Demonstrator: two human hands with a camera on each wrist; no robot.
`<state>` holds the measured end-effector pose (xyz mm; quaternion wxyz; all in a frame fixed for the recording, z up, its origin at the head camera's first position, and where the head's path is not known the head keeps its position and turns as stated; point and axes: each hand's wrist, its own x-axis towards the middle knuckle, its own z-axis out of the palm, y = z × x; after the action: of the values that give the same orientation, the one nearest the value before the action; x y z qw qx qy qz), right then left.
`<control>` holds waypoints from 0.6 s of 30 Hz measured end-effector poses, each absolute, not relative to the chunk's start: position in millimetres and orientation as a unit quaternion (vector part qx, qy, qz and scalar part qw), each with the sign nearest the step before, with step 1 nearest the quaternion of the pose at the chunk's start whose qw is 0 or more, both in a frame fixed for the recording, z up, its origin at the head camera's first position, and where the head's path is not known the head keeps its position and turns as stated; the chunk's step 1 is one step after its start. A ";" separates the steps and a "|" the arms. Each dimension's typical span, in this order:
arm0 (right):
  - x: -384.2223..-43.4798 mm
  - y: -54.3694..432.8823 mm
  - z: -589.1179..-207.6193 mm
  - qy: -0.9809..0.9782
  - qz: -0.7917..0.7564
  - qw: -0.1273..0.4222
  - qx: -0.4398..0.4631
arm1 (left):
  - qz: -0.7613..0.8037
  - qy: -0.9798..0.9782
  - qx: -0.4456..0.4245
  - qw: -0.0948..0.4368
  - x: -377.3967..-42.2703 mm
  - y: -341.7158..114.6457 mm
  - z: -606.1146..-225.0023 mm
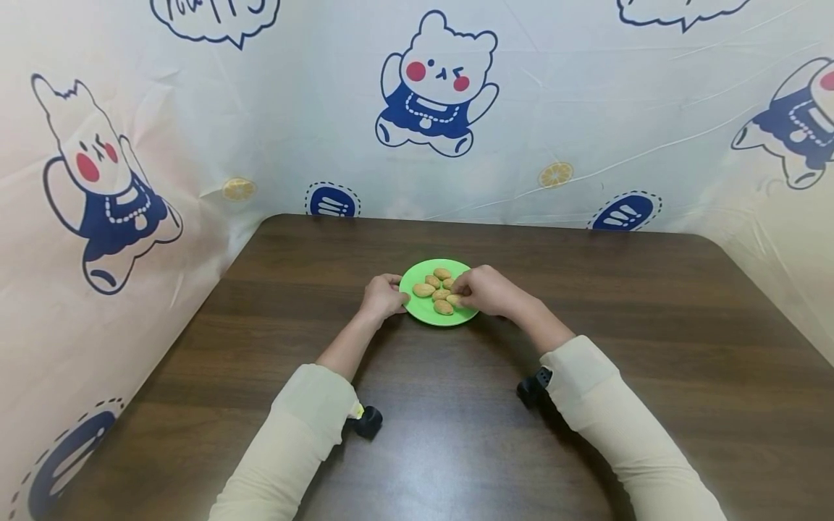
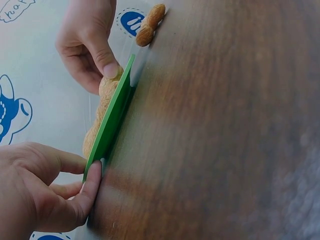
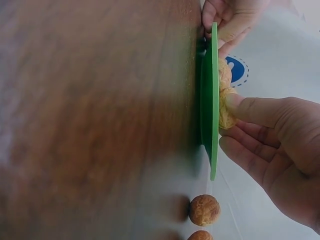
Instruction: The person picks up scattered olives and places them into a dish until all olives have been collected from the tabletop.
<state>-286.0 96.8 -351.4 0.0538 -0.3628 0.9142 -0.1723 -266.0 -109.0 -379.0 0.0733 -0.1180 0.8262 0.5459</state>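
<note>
On a round green plate (image 1: 423, 312) lie several peanuts in their shells, including one peanut (image 1: 423, 289) near its left side. My left hand (image 1: 383, 297) pinches the plate's left rim between thumb and fingers, as the left wrist view shows. At the plate's right side my right hand (image 1: 490, 291) reaches over the rim. Its thumb and fingers pinch a pale peanut (image 3: 228, 116) low over the plate, beside another peanut (image 3: 224, 72). In the left wrist view a shell (image 2: 92, 135) sticks up above the rim.
The plate is on a dark brown wooden table (image 1: 430, 449). Beyond the plate, a browner peanut (image 2: 150, 25) appears in the left wrist view. A round brown nut-like thing (image 3: 204, 210) appears in the right wrist view. A printed cloth (image 1: 313, 108) hangs behind the table.
</note>
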 end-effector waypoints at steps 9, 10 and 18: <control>-288.2 94.2 -352.5 0.915 -0.167 0.056 -0.364 | 0.548 0.825 -0.121 0.074 -265.3 -108.8 -378.1; -288.5 94.0 -352.9 0.915 -0.167 0.058 -0.363 | 0.548 0.824 -0.120 0.074 -265.2 -109.0 -378.1; -290.0 94.2 -354.2 0.917 -0.166 0.067 -0.357 | 0.551 0.823 -0.112 0.075 -264.7 -109.9 -378.4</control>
<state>-290.0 94.2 -354.2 0.0667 -0.3566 0.9169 -0.1665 -264.7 -109.9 -378.4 0.0748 -0.1121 0.8233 0.5513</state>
